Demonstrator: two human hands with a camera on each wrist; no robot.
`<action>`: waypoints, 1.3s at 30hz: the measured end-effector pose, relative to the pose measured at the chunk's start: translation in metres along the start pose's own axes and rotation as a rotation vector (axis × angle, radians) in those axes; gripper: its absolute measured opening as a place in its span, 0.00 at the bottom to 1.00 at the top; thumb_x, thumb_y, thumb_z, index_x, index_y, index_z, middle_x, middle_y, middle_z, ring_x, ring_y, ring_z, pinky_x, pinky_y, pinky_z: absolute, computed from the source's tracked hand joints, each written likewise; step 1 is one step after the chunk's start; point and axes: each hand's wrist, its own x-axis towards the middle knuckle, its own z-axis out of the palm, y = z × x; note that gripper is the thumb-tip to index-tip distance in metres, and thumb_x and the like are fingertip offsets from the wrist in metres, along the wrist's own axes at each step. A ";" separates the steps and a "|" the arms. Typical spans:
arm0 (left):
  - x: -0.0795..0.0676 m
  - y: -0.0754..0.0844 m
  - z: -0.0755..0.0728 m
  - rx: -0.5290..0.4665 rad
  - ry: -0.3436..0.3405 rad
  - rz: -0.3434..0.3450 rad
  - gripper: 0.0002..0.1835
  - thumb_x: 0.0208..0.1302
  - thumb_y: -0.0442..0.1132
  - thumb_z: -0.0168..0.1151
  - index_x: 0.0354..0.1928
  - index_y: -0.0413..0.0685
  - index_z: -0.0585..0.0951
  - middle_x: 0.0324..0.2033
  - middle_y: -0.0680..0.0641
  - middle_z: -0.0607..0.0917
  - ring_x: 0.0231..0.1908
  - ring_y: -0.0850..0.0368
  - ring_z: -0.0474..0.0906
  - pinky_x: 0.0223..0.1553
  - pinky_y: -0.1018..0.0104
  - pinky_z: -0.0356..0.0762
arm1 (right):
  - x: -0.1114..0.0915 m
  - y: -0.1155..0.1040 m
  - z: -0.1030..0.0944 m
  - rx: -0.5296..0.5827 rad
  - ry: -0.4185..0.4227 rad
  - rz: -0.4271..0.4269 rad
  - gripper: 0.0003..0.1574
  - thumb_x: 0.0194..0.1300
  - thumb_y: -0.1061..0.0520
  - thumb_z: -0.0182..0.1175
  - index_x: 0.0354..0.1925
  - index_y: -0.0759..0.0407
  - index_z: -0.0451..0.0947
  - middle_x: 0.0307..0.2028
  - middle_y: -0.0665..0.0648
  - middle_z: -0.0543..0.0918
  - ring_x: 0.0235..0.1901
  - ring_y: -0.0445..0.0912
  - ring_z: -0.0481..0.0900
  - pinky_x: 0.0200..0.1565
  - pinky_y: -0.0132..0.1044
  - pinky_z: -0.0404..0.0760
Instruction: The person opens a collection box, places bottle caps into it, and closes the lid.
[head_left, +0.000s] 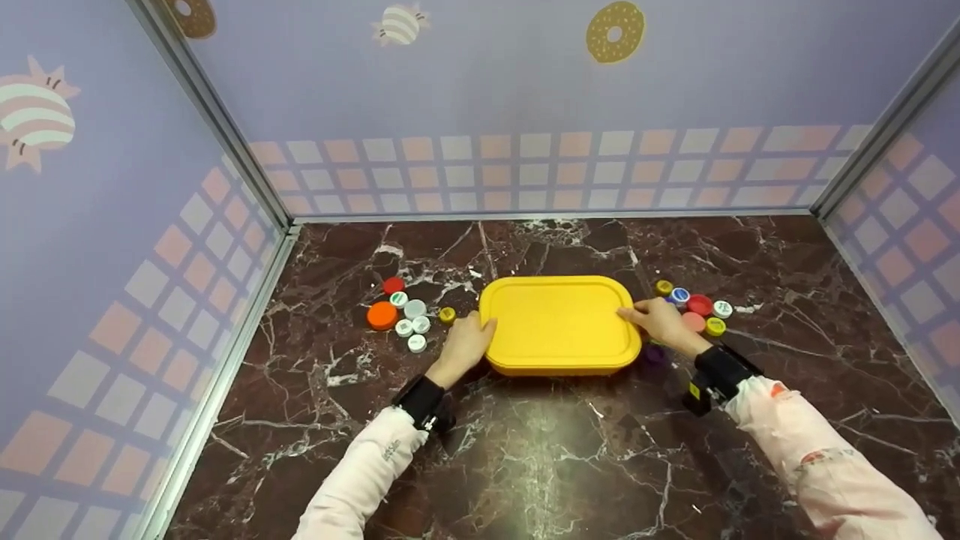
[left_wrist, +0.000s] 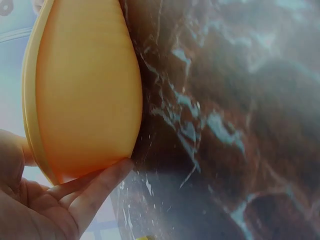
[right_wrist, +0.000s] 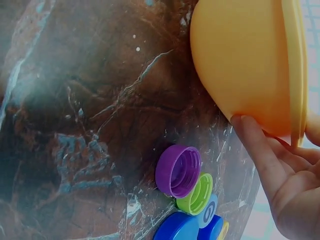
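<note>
A yellow lidded plastic box (head_left: 559, 322) sits on the dark marbled table in the middle of the head view. My left hand (head_left: 466, 346) grips its left end, thumb on the lid's rim and fingers along the side wall. At the opposite end my right hand (head_left: 666, 324) pinches the box the same way. In the right wrist view, fingertips press the box's wall (right_wrist: 245, 65) low down. Just below the right hand lies a purple bottle cap (right_wrist: 177, 171), with a green cap (right_wrist: 196, 195) and blue cap (right_wrist: 176, 227) beside it. The box's inside is hidden.
Left of the box lie several bottle caps, among them an orange one (head_left: 382, 316), a red one (head_left: 393, 286) and a small yellow one (head_left: 447, 315). More caps, including a red one (head_left: 700, 304), cluster at the right. Patterned panels (head_left: 525, 105) enclose the back and sides.
</note>
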 end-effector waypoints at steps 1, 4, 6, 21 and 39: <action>0.000 0.000 0.000 0.000 -0.001 -0.001 0.16 0.64 0.44 0.51 0.31 0.33 0.74 0.20 0.41 0.76 0.23 0.47 0.76 0.22 0.55 0.72 | 0.000 0.000 0.000 0.000 -0.005 0.001 0.21 0.66 0.48 0.51 0.29 0.66 0.75 0.17 0.52 0.71 0.17 0.44 0.69 0.19 0.30 0.65; 0.001 0.000 0.001 -0.008 -0.007 -0.005 0.17 0.64 0.44 0.51 0.32 0.33 0.74 0.21 0.41 0.76 0.23 0.48 0.76 0.23 0.56 0.72 | 0.000 0.001 -0.001 0.000 0.004 -0.012 0.21 0.66 0.49 0.51 0.29 0.66 0.75 0.17 0.52 0.71 0.17 0.43 0.68 0.19 0.30 0.65; 0.002 0.000 0.001 -0.024 -0.017 -0.010 0.17 0.64 0.45 0.50 0.33 0.34 0.74 0.21 0.43 0.76 0.23 0.49 0.75 0.23 0.58 0.71 | 0.001 0.001 0.000 -0.014 0.016 -0.026 0.21 0.66 0.49 0.51 0.28 0.66 0.75 0.17 0.53 0.70 0.16 0.42 0.67 0.19 0.30 0.63; 0.013 -0.002 -0.011 -0.085 -0.010 -0.018 0.15 0.61 0.44 0.57 0.22 0.43 0.69 0.15 0.51 0.67 0.16 0.57 0.65 0.18 0.69 0.59 | -0.003 -0.024 -0.001 -0.158 0.074 -0.010 0.30 0.67 0.50 0.50 0.50 0.77 0.68 0.37 0.67 0.77 0.30 0.50 0.74 0.28 0.36 0.72; 0.010 -0.002 -0.017 0.207 0.062 0.060 0.25 0.58 0.52 0.57 0.10 0.51 0.62 0.08 0.55 0.60 0.12 0.56 0.64 0.11 0.66 0.56 | -0.015 -0.062 0.006 -0.272 0.340 -0.303 0.16 0.63 0.59 0.55 0.44 0.72 0.72 0.37 0.68 0.77 0.37 0.57 0.75 0.38 0.48 0.72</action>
